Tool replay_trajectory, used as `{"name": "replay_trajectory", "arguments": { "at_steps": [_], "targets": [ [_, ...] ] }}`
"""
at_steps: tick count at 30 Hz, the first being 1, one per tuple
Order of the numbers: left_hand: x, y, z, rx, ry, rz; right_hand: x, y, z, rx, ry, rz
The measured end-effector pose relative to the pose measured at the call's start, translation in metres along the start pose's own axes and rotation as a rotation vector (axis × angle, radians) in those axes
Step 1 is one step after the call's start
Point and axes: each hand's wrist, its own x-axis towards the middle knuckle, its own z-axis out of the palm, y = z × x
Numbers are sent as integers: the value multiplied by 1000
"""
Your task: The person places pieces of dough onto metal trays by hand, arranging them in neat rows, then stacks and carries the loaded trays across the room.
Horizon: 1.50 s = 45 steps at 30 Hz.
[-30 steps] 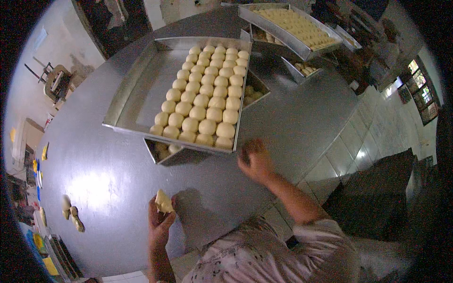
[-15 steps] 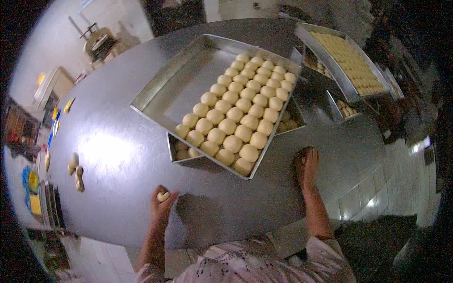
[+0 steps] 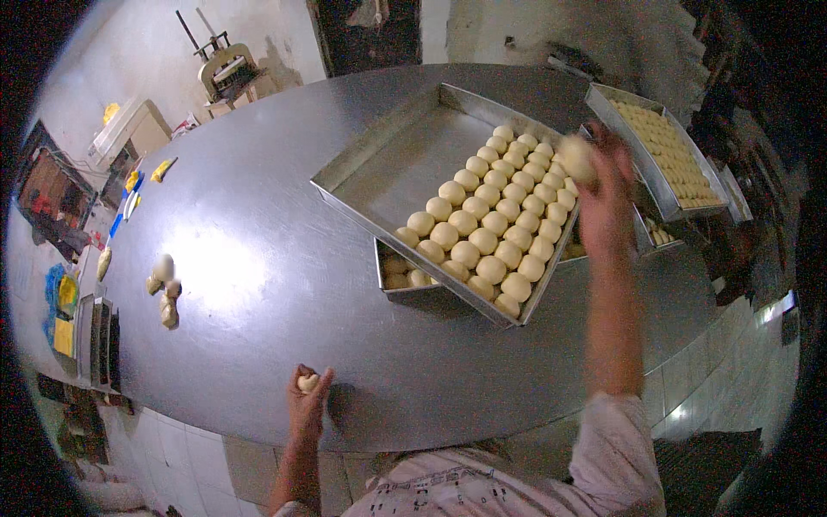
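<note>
My left hand (image 3: 307,398) is closed around a small pale dough piece (image 3: 307,382), low over the steel table (image 3: 224,345) near its front edge. My right hand (image 3: 603,189), blurred by motion, is raised at the right rim of the large metal tray (image 3: 366,168), gripping a round dough ball (image 3: 577,159). Rows of smooth dough balls (image 3: 488,269) fill the right part of that tray; its left part is bare metal. A second tray (image 3: 380,276) with dough balls shows underneath it. A few dough pieces (image 3: 168,310) lie on the table to the left.
More trays of dough (image 3: 655,146) are stacked at the back right. Along the left edge are yellow tools (image 3: 159,172), a blue strip and oblong dough (image 3: 104,264). A press-like machine (image 3: 226,73) stands by the back wall. Tiled floor shows in front and at right.
My right hand has risen from the table below the tray to its upper right, now with a dough ball. My left hand still holds its piece. The view has shifted.
</note>
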Motion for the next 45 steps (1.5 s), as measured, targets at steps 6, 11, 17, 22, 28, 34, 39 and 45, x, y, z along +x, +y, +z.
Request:
{"name": "replay_trajectory", "arguments": {
  "at_steps": [6, 11, 17, 22, 28, 34, 39, 45],
  "targets": [
    [0, 5, -17, -49, -365, 1, -5, -47, 166, 251, -461, 353],
    [-4, -7, -68, -287, -531, -54, -28, -185, 61, 599, -333, 446],
    [-12, 11, -12, -488, -1064, -415, -202, -239, 30, 757, -773, 334],
    [11, 20, -25, 72, -703, -117, -294, -126, -73, 162, -580, 940],
    [46, -2, 38, 549, -371, 483, -237, -12, -67, -677, -327, 806],
    [58, -19, 52, 937, -85, 800, -270, -35, -74, -260, -484, 492],
    [70, -40, 72, 1100, -83, 874, -248, 75, -82, -428, -327, 712],
    [55, -18, 66, 1161, -32, 843, -244, 32, -101, -49, -512, 809]
  ]
}}
